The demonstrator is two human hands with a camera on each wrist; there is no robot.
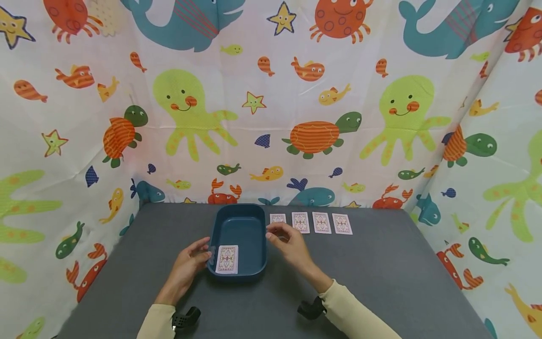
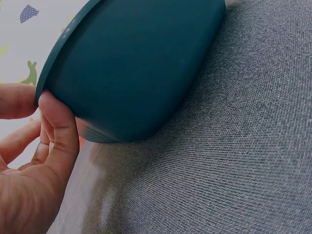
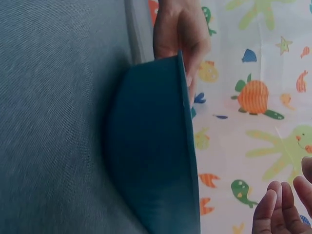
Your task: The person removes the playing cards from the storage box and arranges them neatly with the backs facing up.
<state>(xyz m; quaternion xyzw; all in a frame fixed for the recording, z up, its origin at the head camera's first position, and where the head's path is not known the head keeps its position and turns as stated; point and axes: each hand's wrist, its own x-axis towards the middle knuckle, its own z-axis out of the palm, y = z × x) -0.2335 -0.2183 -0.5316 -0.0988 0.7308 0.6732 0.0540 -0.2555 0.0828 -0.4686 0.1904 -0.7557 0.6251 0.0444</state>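
Note:
A dark blue rectangular tray (image 1: 251,230) with rounded corners stands on the table. Inside, near its front left corner, lies a patterned playing card (image 1: 227,259), back up; whether others lie under it I cannot tell. My left hand (image 1: 186,269) pinches the tray's left rim between thumb and finger, plain in the left wrist view, where the tray's outer wall (image 2: 136,63) shows. By the right rim is my right hand (image 1: 294,247), its fingers loosely bent. In the right wrist view the right fingers (image 3: 273,207) stand apart from the tray and hold nothing.
To the right of the tray, several cards lie back up in a row, among them a far right card (image 1: 342,224); the right hand partly covers the nearest one. A grey cloth (image 1: 381,273) covers the table. A curtain (image 1: 279,165) printed with sea animals hangs behind and at both sides.

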